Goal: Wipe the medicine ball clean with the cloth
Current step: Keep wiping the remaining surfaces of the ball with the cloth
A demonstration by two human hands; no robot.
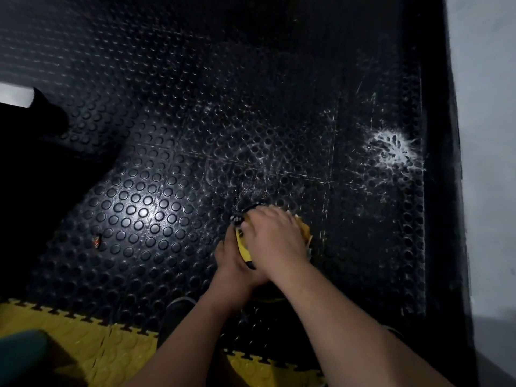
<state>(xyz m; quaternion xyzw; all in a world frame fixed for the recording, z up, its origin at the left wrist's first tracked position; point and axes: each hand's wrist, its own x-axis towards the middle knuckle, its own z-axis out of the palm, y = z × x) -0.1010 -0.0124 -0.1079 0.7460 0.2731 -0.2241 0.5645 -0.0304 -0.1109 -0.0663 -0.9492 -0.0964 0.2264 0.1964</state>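
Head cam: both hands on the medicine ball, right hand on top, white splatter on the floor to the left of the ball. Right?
Not quite. The head view shows the white splatter on the right of the medicine ball, near the wall, not the left. The rest holds: left hand and right hand are both on the ball, right on top.

Medicine ball [243, 248]: yellow with black markings. Cloth [305, 231]: yellow. Floor mat [156, 174]: black, raised-circle stud pattern; white splatter right of the ball. Border tiles [117, 347] nearer than the ball: yellow, interlocking edges.
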